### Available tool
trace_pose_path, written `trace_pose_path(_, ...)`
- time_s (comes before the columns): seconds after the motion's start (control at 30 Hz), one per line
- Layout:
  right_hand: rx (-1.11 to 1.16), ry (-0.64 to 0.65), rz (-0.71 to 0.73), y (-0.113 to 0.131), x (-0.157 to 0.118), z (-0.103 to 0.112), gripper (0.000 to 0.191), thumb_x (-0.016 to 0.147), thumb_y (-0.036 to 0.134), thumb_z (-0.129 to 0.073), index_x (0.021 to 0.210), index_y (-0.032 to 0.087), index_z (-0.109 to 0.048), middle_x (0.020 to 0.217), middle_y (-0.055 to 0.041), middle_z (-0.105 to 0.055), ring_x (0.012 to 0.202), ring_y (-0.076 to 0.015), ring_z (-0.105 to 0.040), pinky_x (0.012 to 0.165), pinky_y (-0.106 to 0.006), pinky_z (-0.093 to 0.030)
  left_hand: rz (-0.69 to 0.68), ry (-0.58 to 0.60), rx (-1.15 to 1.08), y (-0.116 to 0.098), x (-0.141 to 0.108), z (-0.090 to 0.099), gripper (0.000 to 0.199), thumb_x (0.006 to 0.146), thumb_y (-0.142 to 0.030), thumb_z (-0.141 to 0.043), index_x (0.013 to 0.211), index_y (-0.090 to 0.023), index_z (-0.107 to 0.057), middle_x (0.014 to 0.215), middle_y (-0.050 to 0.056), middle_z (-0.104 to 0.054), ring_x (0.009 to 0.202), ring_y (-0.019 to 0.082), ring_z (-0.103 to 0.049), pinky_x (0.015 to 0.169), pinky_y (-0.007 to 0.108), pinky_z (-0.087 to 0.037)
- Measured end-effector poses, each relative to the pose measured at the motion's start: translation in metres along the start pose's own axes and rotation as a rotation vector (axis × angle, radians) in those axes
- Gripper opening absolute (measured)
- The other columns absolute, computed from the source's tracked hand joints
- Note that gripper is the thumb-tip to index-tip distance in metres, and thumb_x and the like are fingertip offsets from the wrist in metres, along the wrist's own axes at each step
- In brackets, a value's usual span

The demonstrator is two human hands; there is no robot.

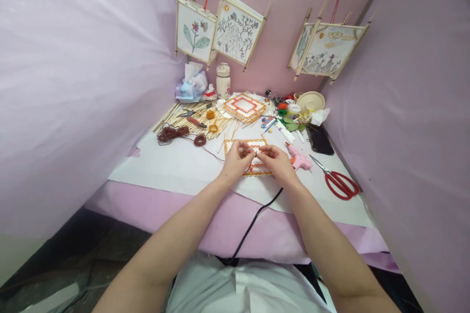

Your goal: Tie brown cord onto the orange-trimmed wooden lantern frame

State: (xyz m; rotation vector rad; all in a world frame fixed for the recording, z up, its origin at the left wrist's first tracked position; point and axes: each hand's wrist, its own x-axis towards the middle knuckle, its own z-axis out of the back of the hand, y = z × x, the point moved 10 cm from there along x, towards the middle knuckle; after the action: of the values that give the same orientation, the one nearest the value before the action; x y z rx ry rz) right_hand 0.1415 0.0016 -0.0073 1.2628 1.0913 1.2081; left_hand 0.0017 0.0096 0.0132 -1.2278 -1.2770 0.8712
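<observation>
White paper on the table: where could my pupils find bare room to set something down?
Widest at front left, between the brown cord coils, the left hand and the front edge of the paper. A smaller patch lies between the right forearm, pink glue gun and red-handled scissors. Crowded: back left with sticks, back right beside the phone.

Both arms (194, 220) reach fwd & inward, L hand (237, 157) & R hand (276, 160) v. close tog., each pinching.
</observation>
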Motion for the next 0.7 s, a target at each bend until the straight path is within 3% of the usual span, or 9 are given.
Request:
trace_pose_path(0.23, -0.189, -0.041, 0.227, 0.031, -0.008, -0.001, 0.018, 0.074, 0.035, -0.064, 0.080, 0.018, -0.067, 0.077, -0.0034, -0.068, 0.072, -0.0167, -0.060, 0.068, -0.030, -0.047, -0.021, -0.044, 0.033, 0.002, 0.001, 0.005, 0.027, 0.073, -0.019, -0.065, 0.088, -0.020, -0.043, 0.076, -0.002, -0.058, 0.070, 0.011, -0.057, 0.066, 0.024, -0.043)
trace_pose_path(0.43, -0.308, -0.051, 0.257, 0.035, -0.012, -0.005, 0.014, 0.077, 0.030, -0.057, 0.074, 0.019, -0.063, 0.072, -0.0019, -0.064, 0.066, -0.0156, -0.056, 0.063, -0.028, -0.044, -0.035, -0.013, 0.042, 0.003, 0.000, 0.000, 0.024, 0.074, -0.018, -0.064, 0.087, -0.020, -0.043, 0.077, -0.002, -0.057, 0.070, 0.011, -0.056, 0.065, 0.023, -0.042)
trace_pose_path(0.7, -0.456, -0.082, 0.404, 0.045, -0.016, -0.007, 0.012, 0.081, 0.027, -0.052, 0.074, 0.020, -0.056, 0.072, -0.0010, -0.057, 0.066, -0.0152, -0.052, 0.062, -0.028, -0.042, 0.098, 0.046, -0.079, 0.012, 0.001, -0.006, 0.027, 0.070, -0.023, -0.069, 0.083, -0.019, -0.045, 0.074, -0.003, -0.056, 0.065, 0.009, -0.054, 0.062, 0.021, -0.041)
